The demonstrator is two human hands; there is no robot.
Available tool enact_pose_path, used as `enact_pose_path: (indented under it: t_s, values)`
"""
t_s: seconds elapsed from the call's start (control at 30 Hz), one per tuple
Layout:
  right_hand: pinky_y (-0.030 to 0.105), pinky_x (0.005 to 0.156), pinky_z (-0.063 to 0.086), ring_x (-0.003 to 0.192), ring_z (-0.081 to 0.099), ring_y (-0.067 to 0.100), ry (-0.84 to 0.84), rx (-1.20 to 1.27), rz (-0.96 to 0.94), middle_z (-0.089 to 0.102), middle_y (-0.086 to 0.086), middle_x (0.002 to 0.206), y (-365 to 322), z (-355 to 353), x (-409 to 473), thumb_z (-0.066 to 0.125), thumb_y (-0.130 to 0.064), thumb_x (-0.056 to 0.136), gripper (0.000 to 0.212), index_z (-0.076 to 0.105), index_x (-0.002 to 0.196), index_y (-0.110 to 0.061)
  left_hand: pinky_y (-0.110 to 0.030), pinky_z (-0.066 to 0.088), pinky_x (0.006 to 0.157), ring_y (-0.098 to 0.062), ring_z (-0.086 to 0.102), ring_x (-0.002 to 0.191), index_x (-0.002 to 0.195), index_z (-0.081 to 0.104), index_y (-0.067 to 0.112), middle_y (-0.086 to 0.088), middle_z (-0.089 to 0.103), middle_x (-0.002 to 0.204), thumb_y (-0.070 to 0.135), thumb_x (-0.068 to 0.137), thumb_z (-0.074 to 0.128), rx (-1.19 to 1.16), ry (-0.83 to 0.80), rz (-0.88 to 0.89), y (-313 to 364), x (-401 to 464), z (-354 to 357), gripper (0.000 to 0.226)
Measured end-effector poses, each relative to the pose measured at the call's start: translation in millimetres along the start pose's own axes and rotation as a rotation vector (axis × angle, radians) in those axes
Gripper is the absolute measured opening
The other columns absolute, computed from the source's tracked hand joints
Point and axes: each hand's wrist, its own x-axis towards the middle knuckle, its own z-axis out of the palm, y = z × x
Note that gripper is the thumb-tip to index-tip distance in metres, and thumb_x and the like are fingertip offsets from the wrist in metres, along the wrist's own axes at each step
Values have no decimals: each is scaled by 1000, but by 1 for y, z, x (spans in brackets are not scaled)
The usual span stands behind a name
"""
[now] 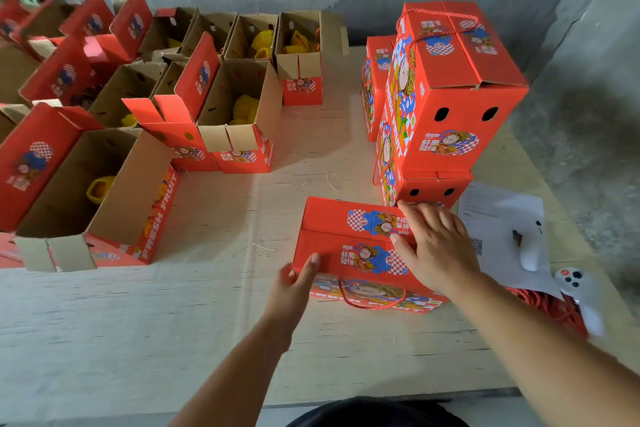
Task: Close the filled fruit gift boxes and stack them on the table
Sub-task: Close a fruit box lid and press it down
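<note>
A red fruit gift box with its lid flaps folded down sits on the wooden table in front of me, its red rope handle hanging over the near side. My left hand grips the box's near left corner, thumb on top. My right hand lies flat on the right part of the lid, pressing the flaps. Just behind stands a stack of closed red boxes, two levels high, with a further closed box behind it.
Several open boxes with yellow-netted fruit fill the left and back of the table. A large open box stands near left. White paper sheets, a white handheld device and a bundle of red rope lie at right.
</note>
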Motion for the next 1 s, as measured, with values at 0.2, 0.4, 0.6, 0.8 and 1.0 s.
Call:
enact_pose_path:
  t_s: [0.2, 0.4, 0.6, 0.8, 1.0]
  values:
    - [42, 85, 43, 108, 62, 32, -272, -60, 293, 69, 7, 110, -16, -19, 13, 33, -75, 91, 67, 68, 103, -19, -32, 47, 71, -25, 67, 110, 130, 53, 30, 13, 64, 105, 73, 95, 47, -274, -7, -169, 24, 13, 50, 56]
    - [46, 111, 46, 115, 67, 24, -775, 1103, 812, 75, 0, 119, -6, -17, -6, 56, -69, 93, 53, 74, 119, -27, -26, 61, 72, -18, 75, 101, 134, 57, 16, -8, 72, 122, 46, 102, 60, -122, 1, 188, 42, 47, 68, 45]
    - [48, 95, 58, 101, 74, 23, -128, 1415, 800, 77, -2, 106, -13, -10, -12, 73, -16, 93, 24, 74, 109, -34, -24, 36, 47, -8, 46, 54, 97, 63, 11, 2, 60, 76, 62, 94, 62, 123, -44, -96, 32, 10, 36, 51]
    - [41, 83, 51, 90, 68, 23, -329, 1599, 290, 74, 10, 98, -38, -62, -6, 71, -35, 87, 32, 70, 119, -34, -13, 44, 69, -2, 57, 70, 78, 61, 17, 11, 62, 73, 45, 108, 43, 31, -89, 397, 89, -51, 44, 45]
    - [38, 104, 53, 127, 62, 17, -438, 1627, -46, 67, 6, 131, -80, -84, -6, 65, -13, 100, 39, 53, 138, -12, -41, 45, 102, -16, 59, 113, 101, 78, 27, 9, 65, 107, 78, 91, 32, 571, -82, 628, 135, -79, 65, 69]
